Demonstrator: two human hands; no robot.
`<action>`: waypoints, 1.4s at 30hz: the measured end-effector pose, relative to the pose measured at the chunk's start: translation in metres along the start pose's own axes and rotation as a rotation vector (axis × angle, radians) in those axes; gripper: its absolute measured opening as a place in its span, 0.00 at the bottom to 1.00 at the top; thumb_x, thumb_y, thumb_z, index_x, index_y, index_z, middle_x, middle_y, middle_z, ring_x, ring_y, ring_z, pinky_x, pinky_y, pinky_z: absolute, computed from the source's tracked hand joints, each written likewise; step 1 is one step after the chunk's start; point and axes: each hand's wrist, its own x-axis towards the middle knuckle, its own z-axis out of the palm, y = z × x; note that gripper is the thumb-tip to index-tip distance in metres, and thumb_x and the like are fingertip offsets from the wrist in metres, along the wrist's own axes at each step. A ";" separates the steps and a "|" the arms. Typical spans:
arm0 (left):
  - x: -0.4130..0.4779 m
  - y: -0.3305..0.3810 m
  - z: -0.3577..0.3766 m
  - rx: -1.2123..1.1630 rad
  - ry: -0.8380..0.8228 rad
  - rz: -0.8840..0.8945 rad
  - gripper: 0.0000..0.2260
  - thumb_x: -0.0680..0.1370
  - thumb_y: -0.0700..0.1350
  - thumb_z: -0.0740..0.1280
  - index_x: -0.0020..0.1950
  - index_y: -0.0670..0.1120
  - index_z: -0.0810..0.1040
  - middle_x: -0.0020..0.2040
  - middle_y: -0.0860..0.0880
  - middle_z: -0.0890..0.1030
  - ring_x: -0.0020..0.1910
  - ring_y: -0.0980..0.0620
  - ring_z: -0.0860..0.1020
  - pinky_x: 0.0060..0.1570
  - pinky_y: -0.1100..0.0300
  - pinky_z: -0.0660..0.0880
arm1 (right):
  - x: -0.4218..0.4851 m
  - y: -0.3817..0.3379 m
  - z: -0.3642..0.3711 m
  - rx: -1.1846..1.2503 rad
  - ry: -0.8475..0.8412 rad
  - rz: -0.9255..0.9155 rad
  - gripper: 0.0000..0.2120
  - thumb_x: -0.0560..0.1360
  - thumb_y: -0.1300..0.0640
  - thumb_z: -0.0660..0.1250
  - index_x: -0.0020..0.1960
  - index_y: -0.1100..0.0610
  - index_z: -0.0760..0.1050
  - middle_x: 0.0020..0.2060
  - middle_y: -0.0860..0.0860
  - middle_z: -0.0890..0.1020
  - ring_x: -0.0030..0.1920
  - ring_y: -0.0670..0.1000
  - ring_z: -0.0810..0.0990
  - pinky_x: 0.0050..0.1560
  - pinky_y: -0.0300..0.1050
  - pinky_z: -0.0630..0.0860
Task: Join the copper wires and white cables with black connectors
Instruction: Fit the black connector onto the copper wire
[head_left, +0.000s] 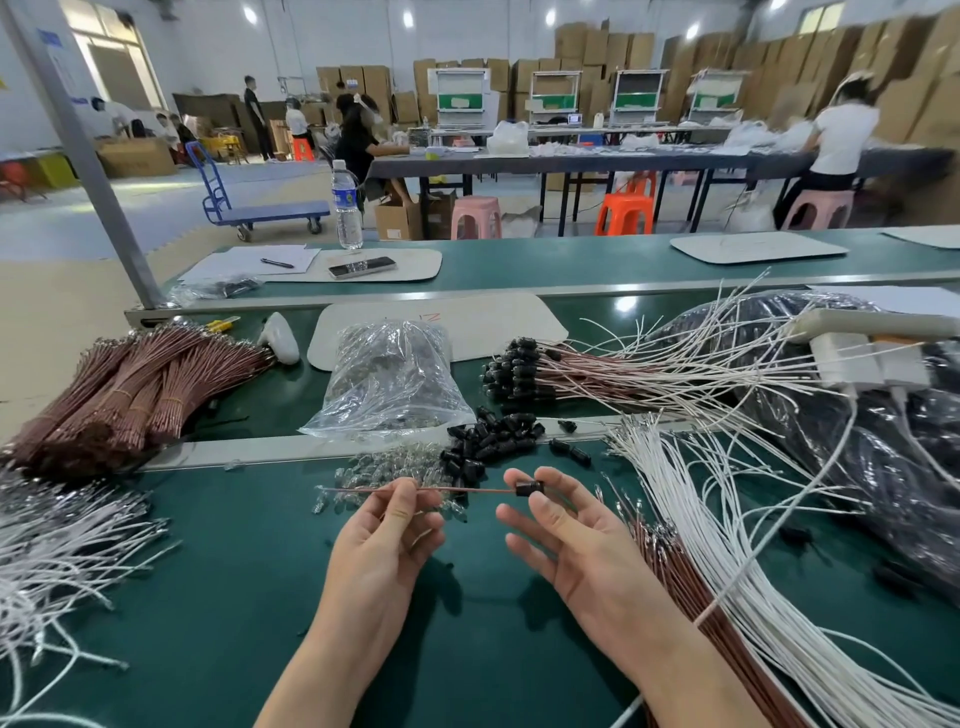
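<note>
My left hand (387, 540) pinches a thin copper wire (467, 490) that runs level across the middle of the view. At the wire's right end sits a black connector (529, 488), pinched between the thumb and forefinger of my right hand (566, 540); its other fingers are spread. A white cable (727, 597) crosses under my right palm toward the lower right. Loose black connectors (488, 441) lie in a heap just beyond my hands. A fan of white cables (691, 509) and copper wires (670, 561) lies to the right.
Bundled copper wires (130, 384) lie at the left, loose white cables (62, 540) below them. A clear bag (389, 379) and small glass bulbs (395, 465) sit in the middle. Joined wires with connectors (524, 374) lie behind, a black plastic bag (852, 431) at right.
</note>
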 end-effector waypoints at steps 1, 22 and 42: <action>0.000 0.000 0.000 -0.001 0.000 -0.006 0.09 0.74 0.47 0.69 0.50 0.43 0.79 0.41 0.47 0.85 0.33 0.55 0.81 0.36 0.62 0.81 | 0.000 0.000 0.000 0.018 -0.002 0.001 0.14 0.72 0.65 0.69 0.58 0.60 0.76 0.59 0.58 0.84 0.51 0.57 0.86 0.42 0.44 0.84; -0.009 -0.003 0.005 0.182 -0.086 0.058 0.15 0.67 0.53 0.74 0.48 0.46 0.83 0.46 0.44 0.86 0.40 0.53 0.82 0.41 0.62 0.80 | 0.004 0.008 0.004 0.082 -0.049 0.046 0.17 0.71 0.69 0.69 0.59 0.62 0.75 0.59 0.60 0.83 0.57 0.57 0.85 0.44 0.39 0.82; -0.009 0.000 0.004 0.150 -0.092 0.034 0.08 0.71 0.52 0.72 0.41 0.49 0.86 0.45 0.45 0.86 0.38 0.54 0.82 0.40 0.62 0.80 | -0.004 0.009 0.012 0.080 -0.051 0.060 0.17 0.70 0.70 0.68 0.58 0.64 0.74 0.58 0.60 0.84 0.54 0.56 0.86 0.43 0.39 0.83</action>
